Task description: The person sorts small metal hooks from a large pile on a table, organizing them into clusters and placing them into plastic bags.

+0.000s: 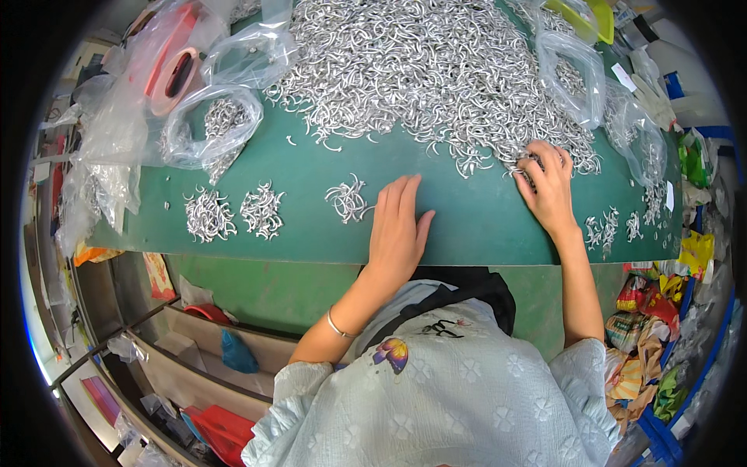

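A large heap of small, silvery, curved metal pieces (405, 62) covers the far middle of a green table (327, 233). At the heap's near right edge, my right hand (549, 187) has its fingers curled round some of the pieces; its fingertips are partly hidden among them. My left hand (395, 229) lies on the table near the front edge, fingers stretched out and nothing in it. Just left of it is a small loose pile (348, 199) of the same pieces. Farther left sit two denser piles, one (262, 210) beside the other (208, 215).
Clear plastic bags holding metal pieces stand at the left (214, 128) and right (634, 124). A red-handled tool or container (171, 62) shows through plastic at far left. Small groups of pieces (602, 231) lie at the right. Below left is a wooden shelf frame (202, 366).
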`<control>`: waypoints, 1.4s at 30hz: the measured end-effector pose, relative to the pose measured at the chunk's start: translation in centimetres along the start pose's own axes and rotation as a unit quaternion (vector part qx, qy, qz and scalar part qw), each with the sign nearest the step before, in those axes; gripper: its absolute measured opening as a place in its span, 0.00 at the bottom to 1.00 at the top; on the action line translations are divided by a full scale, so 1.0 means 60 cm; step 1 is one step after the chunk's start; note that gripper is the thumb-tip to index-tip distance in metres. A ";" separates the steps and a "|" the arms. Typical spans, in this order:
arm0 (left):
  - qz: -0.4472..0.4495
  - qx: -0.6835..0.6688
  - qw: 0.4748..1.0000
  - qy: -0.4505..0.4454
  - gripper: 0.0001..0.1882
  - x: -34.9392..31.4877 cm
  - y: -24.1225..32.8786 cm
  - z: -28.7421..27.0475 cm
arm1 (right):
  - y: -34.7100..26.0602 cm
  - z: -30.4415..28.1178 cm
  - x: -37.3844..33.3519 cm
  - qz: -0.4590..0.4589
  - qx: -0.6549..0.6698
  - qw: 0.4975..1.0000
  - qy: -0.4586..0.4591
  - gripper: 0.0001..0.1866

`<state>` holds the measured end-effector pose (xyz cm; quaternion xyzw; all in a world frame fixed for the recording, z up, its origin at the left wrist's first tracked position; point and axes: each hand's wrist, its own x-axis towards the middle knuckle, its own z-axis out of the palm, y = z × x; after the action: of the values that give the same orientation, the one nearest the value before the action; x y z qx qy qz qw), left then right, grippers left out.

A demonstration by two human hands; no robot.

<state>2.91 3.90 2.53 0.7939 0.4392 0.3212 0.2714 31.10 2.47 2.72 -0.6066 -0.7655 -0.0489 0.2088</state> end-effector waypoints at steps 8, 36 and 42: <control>0.060 0.117 0.991 -0.011 0.31 0.126 -0.028 0.057 | -0.021 0.010 0.028 0.132 0.105 0.981 0.098 0.11; -0.240 -0.488 0.839 -0.003 0.17 0.116 -0.009 0.009 | -0.104 0.047 0.072 0.047 0.102 0.993 0.024 0.20; -0.201 -0.478 0.855 0.004 0.18 0.100 -0.033 0.000 | -0.112 0.034 0.030 -0.019 0.101 0.990 -0.099 0.16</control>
<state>4.33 10.04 2.76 0.4596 0.3827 0.4332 0.6743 23.90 3.04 2.75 -0.5699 -0.7946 0.0856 0.1912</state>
